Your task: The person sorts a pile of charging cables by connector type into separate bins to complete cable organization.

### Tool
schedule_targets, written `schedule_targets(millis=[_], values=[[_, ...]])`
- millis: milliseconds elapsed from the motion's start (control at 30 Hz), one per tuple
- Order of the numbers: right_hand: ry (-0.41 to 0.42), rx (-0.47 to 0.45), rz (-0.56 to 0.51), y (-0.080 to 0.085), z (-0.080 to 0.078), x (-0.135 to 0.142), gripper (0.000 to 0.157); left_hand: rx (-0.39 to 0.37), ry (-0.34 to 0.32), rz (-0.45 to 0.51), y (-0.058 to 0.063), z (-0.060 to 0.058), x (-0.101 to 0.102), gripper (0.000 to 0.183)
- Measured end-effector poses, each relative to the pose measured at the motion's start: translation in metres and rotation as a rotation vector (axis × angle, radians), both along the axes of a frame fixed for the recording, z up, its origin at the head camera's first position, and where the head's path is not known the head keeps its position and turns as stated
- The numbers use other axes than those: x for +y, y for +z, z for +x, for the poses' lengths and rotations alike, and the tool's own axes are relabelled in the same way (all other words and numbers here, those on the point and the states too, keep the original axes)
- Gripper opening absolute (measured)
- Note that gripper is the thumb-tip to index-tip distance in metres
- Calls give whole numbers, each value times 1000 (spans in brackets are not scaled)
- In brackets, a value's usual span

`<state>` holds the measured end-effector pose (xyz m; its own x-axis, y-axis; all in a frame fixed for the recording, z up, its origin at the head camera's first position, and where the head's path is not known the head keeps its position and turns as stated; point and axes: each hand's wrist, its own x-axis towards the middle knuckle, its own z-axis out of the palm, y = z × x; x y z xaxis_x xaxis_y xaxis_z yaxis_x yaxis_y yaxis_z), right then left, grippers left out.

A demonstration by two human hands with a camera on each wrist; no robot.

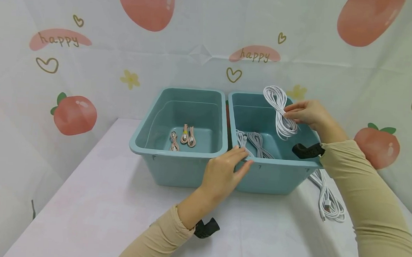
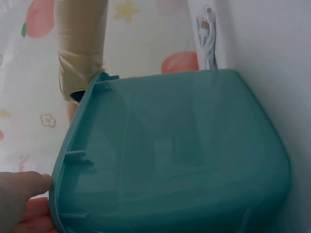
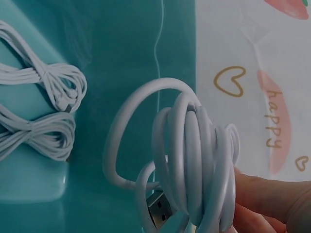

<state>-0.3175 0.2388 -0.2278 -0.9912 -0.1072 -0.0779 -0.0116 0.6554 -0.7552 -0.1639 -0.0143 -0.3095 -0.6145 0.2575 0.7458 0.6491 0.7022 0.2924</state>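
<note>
My right hand (image 1: 308,112) pinches a coiled white USB cable (image 1: 279,111) above the right teal bin (image 1: 277,177). Its metal USB plug (image 3: 160,209) shows in the right wrist view. My left hand (image 1: 223,174) grips the right bin's front rim near its left corner, and the left wrist view shows the thumb (image 2: 31,184) at that rim. Inside this bin lie a white bundled cable (image 3: 48,77) and a greyish one (image 3: 36,136), side by side. Part of them is hidden behind the front rim in the head view.
The left teal bin (image 1: 186,172) stands beside the right one, holding several small pinkish bundled cables (image 1: 184,135). More white cable (image 1: 331,205) with a USB plug lies on the table (image 1: 82,215), right of the bins. A printed cloth (image 1: 197,35) hangs behind.
</note>
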Motion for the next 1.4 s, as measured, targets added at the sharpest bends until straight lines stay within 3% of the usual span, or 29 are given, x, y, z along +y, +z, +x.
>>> schedule_targets(millis=[233,467,833,900,1067,1200,1400], values=[[5,-14,74,-2,-1,-1,53,2,4,-3,0,0,0,22],[2,-43,-79,-2,0,1,54,3,10,-9,2,1,0,22],[52,-63,-52,0,2,2,55,-6,4,-2,0,-1,0,21],[62,-56,-93,2,3,4,50,-8,4,-6,0,-1,0,21],[87,-48,-228,7,8,14,9,-6,3,-18,-1,0,0,21],[92,-31,-286,12,16,24,16,-11,-2,-6,-1,1,0,21],[94,7,-267,14,36,38,15,-17,-12,12,-1,0,0,21]])
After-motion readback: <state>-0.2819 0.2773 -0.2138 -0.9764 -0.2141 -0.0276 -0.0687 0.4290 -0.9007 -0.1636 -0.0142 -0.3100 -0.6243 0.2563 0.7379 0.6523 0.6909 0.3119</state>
